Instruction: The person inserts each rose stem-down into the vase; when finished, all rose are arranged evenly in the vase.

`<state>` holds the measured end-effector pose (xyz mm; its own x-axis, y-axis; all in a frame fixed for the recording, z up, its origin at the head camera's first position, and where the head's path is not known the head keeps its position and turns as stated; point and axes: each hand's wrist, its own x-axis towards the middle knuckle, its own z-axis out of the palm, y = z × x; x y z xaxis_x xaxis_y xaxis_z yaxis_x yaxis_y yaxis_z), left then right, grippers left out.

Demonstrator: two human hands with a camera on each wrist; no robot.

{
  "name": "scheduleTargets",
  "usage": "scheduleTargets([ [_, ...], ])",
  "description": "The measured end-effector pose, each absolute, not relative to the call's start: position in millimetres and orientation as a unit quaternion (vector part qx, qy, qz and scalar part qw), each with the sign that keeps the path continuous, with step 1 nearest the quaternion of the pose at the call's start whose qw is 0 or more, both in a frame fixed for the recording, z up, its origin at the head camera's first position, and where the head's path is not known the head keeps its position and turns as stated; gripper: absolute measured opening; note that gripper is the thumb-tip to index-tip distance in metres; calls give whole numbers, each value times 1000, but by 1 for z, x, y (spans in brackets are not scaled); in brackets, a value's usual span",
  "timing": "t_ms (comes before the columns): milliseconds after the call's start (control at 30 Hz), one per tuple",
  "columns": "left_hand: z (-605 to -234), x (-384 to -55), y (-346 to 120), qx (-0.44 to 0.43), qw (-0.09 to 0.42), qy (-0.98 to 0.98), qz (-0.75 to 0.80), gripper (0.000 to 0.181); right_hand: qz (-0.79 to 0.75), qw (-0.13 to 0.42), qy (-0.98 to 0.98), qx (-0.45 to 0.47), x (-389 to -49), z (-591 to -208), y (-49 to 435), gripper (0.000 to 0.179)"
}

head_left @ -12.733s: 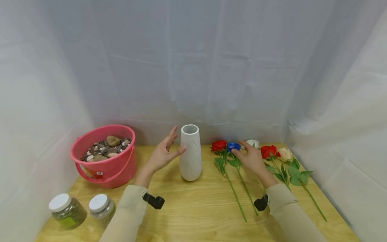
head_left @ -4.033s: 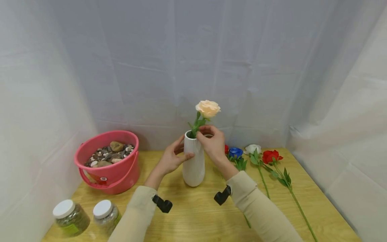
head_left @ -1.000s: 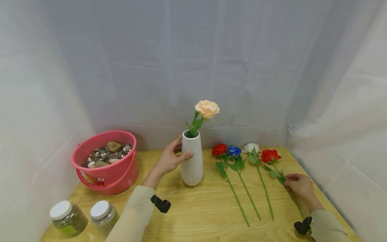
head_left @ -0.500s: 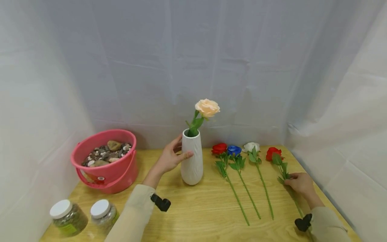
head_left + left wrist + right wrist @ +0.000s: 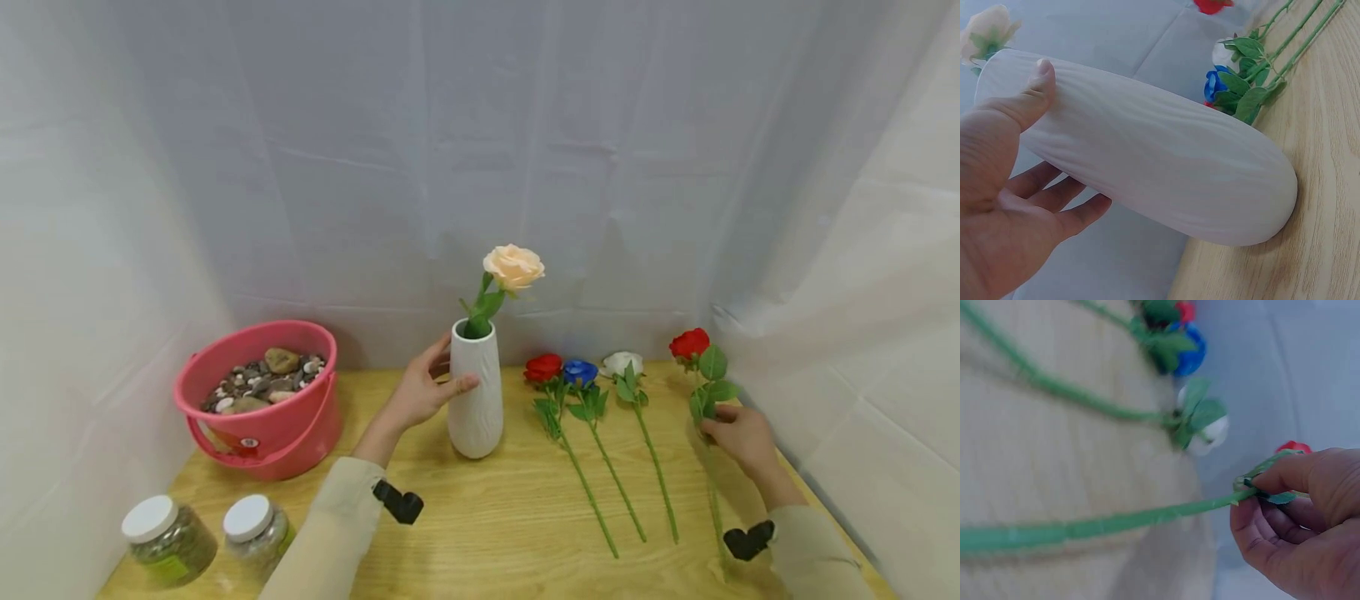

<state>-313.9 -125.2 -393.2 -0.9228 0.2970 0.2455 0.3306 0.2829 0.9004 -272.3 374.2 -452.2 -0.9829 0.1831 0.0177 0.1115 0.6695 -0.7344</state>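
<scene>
A white ribbed vase stands upright, with a peach rose in its mouth. My left hand holds the vase from its left side, thumb across the front and fingers round the back; the left wrist view shows the thumb and fingers against its wall. At the right, thumb and fingers of my right hand pinch the stem of a red rose just below its leaves. The flower head is raised off the table, and the stem slants down towards the front.
Between vase and right hand lie another red rose, a blue rose and a white rose, stems towards the front. A pink bucket of stones and two white-lidded jars, one a green-labelled jar, stand left. White sheeting encloses the table.
Since the earliest frame, the peach rose has gone from the table into the vase. Over the last second my right hand has lifted the red rose's head and swung it right. My left hand stays put.
</scene>
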Motion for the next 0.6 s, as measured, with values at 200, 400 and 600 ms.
scheduleTargets([
  [200,-394,-314,-126,-199,16,-800,-566,87,477,59,-872,-91,-272,-428,353,66],
  [400,-395,-315,-126,-207,18,-800,-562,86,594,79,-792,-116,-277,-415,333,69],
  [600,-395,-315,-126,-205,18,-800,-564,87,695,112,-696,-141,-283,-395,311,71],
])
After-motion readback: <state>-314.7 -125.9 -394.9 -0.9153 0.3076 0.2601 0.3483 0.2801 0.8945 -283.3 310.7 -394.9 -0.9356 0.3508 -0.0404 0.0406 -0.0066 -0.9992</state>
